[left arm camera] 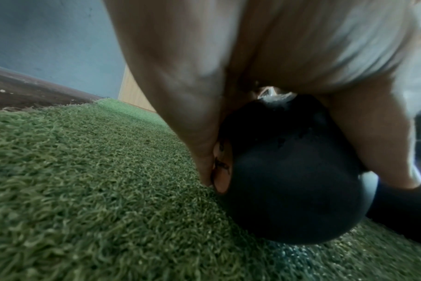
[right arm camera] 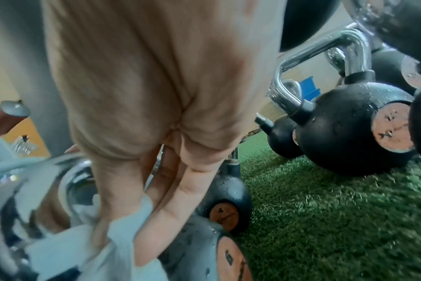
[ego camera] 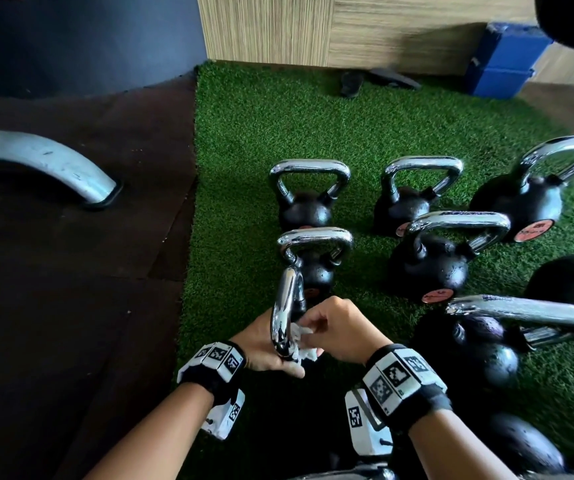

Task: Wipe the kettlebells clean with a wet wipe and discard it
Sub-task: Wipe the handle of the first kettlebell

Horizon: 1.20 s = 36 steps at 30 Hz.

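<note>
Low in the middle of the head view, the left hand grips the near kettlebell by its chrome handle, which stands edge-on to the camera; the fingers curl round the lower end of the handle. In the left wrist view that kettlebell's black ball sits on the green turf, with the hand just above it.

The right hand meets the handle from the right side of the frame, fingers curled and pinching a crumpled white wet wipe against the chrome. In the right wrist view the wipe is bunched under the fingers, lower left of the frame, beside the shiny metal.

Further up the head view, more kettlebells stand upright on the turf: one at centre, one just behind the held handle, another to the right, one nearer and right of centre, and a larger one at the right edge. Their black bodies look speckled with droplets.

At left lies dark rubber flooring with a grey metal machine foot on it. A blue box sits at upper right against a wood-patterned wall.
</note>
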Motion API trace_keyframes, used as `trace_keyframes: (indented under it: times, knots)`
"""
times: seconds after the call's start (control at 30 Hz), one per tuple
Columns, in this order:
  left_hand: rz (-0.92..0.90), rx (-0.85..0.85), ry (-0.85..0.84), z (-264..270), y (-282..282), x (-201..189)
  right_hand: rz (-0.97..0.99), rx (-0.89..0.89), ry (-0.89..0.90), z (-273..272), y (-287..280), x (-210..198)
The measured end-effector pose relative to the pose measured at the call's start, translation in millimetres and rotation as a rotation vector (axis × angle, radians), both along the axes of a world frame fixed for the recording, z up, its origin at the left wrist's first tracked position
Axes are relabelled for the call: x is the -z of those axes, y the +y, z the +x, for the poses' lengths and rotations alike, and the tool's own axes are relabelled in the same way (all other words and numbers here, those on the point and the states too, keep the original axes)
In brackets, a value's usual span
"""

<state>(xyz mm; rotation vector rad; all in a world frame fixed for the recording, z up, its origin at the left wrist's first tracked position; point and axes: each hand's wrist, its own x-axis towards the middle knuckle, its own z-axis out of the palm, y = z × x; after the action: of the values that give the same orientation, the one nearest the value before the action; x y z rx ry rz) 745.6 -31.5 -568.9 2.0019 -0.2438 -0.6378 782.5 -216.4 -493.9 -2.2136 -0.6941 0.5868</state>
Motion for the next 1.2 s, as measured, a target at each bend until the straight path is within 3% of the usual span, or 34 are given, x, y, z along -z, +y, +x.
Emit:
trace_keyframes:
  times: [0.1, 0.27, 0.37, 0.5, 0.7, 0.83, 1.0, 1.2]
  knots:
    - [0.068, 0.023, -0.137, 1, -1, 0, -0.043, -0.115, -0.025, 3, 3, 0]
    - [-0.016, -0.07, -0.185, -3, -1, -1, 0.06, -0.176, 0.046, 2, -1, 3]
    - [0.036, -0.015, -0.317, -4, 0, -3, 0.013, -0.195, 0.055, 5, 1, 5]
    - [0.069, 0.047, -0.327, 0, 2, -5, 0.04, -0.209, 0.146, 10, 0, 10]
    - [0.035, 0.002, -0.32, -3, -1, -1, 0.291, -0.142, 0.388, 9, -10, 27]
    - [-0.009, 0.01, -0.359, -5, -3, -3, 0.496, 0.076, 0.496, 6, -8, 41]
    - [0.004, 0.021, -0.405, -7, -5, -9, 0.522, 0.035, 0.499, 6, -7, 45]
    - [0.109, 0.081, -0.539, -8, -6, -11, 0.617, 0.307, 0.425, 4, 3, 46]
